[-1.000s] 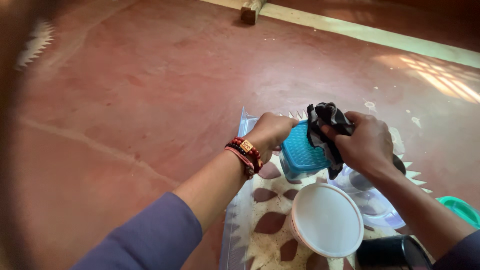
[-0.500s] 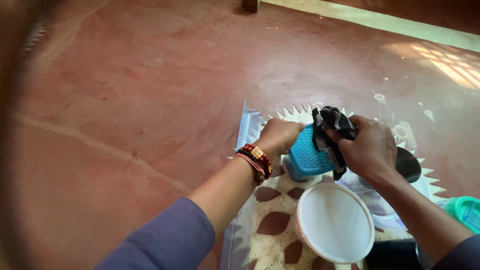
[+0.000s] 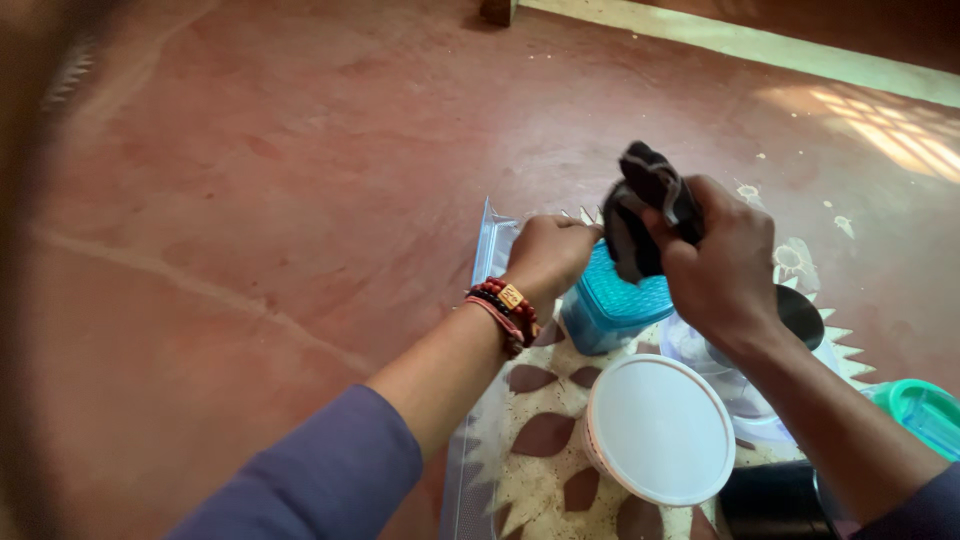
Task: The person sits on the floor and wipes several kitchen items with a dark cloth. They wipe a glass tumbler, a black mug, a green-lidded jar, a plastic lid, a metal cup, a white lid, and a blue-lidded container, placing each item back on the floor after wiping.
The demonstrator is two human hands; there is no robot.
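Note:
My left hand (image 3: 548, 255) grips the near side of a small blue plastic container (image 3: 618, 303) with a ridged blue lid, holding it upright on the floor. A bead bracelet circles that wrist. My right hand (image 3: 722, 265) is raised just above the container and clutches a crumpled dark cloth (image 3: 640, 205), slightly blurred, clear of the lid.
A white round lidded tub (image 3: 658, 428) stands in front of the container. A clear plastic zip bag (image 3: 478, 400) lies on the patterned red floor. A clear bowl (image 3: 745, 400), a black round item (image 3: 800, 315), a dark container (image 3: 772, 500) and a green-lidded box (image 3: 925, 410) sit at the right.
My right hand has lifted the dark cloth up off the blue lid. My left hand keeps its hold on the container, which now stands more upright.

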